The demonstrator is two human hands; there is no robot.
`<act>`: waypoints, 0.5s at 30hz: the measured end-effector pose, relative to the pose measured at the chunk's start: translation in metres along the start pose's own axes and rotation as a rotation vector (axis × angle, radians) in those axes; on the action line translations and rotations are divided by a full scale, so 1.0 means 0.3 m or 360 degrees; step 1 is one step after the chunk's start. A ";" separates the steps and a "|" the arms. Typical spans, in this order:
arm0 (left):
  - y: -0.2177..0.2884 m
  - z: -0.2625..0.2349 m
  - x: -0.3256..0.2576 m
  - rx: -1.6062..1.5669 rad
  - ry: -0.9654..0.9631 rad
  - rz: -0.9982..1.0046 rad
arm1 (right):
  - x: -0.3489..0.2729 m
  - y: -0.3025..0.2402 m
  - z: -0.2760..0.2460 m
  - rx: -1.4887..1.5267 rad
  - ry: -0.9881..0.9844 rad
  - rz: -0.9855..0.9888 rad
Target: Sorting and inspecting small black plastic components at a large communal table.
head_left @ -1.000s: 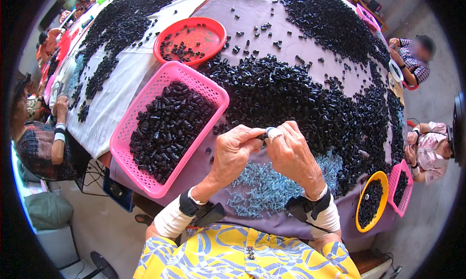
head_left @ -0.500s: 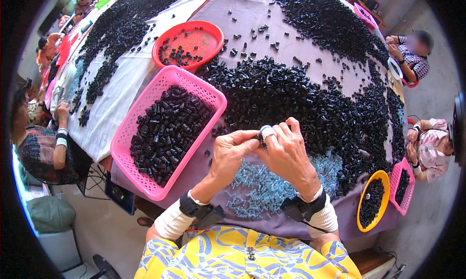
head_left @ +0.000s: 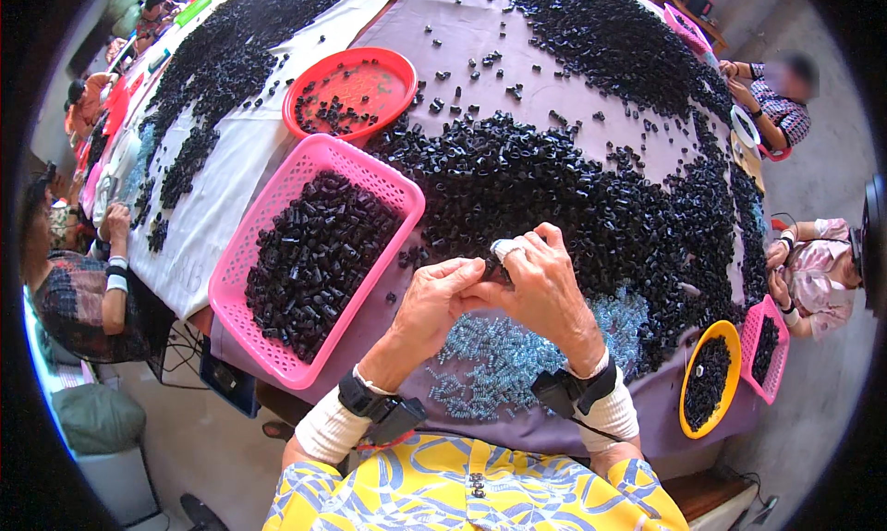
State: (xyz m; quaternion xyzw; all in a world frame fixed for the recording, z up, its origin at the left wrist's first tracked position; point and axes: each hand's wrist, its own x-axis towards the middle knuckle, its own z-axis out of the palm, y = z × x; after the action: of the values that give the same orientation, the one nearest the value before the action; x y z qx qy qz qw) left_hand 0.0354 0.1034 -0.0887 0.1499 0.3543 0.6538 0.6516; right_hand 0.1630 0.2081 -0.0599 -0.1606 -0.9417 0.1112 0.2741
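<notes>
My left hand [head_left: 427, 302] and my right hand [head_left: 545, 295] meet above the near part of the table, fingertips pinched together. Between them is a small black plastic part [head_left: 494, 270], mostly covered by the fingers. A white wrap is on one right finger. Beneath and behind the hands spreads a big heap of small black plastic parts [head_left: 517, 184]. Pale blue springs [head_left: 494, 365] lie in a pile just under my wrists. Left of my hands, a pink basket [head_left: 226, 281] is filled with black parts.
Behind the basket sits a red round tray [head_left: 388, 69] with some black parts. At the right edge stand a yellow bowl [head_left: 735, 365] and a smaller pink basket [head_left: 781, 351], both holding black parts. Other people work along both sides. More black heaps [head_left: 628, 50] lie farther back.
My hands stay joined over the heap, with the fingers slightly shifted around the small black part. The whole view has moved a little.
</notes>
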 end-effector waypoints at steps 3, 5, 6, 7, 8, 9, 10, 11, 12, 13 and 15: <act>0.005 0.016 -0.001 -0.0031 -0.0003 0.0009 | -0.007 -0.001 0.006 -0.0024 0.0058 0.0061; 0.007 0.021 -0.002 -0.0024 -0.0001 0.0008 | -0.011 0.001 0.000 0.0016 0.0043 0.0061; 0.007 0.016 -0.003 -0.0020 -0.0039 -0.0036 | -0.012 0.001 -0.003 0.0012 0.0048 0.0068; 0.006 0.011 -0.003 -0.0016 -0.0078 -0.0081 | -0.011 0.002 -0.008 0.0032 0.0014 0.0064; -0.002 0.002 0.000 -0.0012 -0.0085 -0.0088 | -0.011 0.003 -0.011 0.0052 -0.0020 0.0059; -0.013 -0.010 0.003 -0.0081 -0.0101 -0.0064 | -0.011 0.004 -0.009 0.0049 -0.0016 0.0067; -0.018 -0.016 0.005 -0.0151 -0.0118 -0.0039 | -0.010 0.004 -0.004 0.0069 0.0007 0.0038; -0.017 -0.016 0.006 -0.0148 -0.0122 -0.0046 | -0.010 0.005 -0.002 0.0089 0.0030 0.0010; -0.013 -0.014 0.003 -0.0160 -0.0110 -0.0060 | -0.010 0.006 -0.002 0.0090 0.0031 0.0016; -0.012 -0.012 0.002 -0.0172 -0.0096 -0.0073 | -0.011 0.007 -0.003 0.0120 0.0001 0.0012; -0.012 -0.012 0.004 -0.0188 -0.0118 -0.0081 | -0.012 0.013 -0.002 0.0150 -0.0029 0.0012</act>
State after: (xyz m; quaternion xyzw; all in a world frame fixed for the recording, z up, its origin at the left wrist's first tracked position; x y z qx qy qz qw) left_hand 0.0357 0.1032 -0.0939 0.1262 0.2945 0.6506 0.6885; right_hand 0.1671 0.2103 -0.0624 -0.1502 -0.9372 0.1580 0.2722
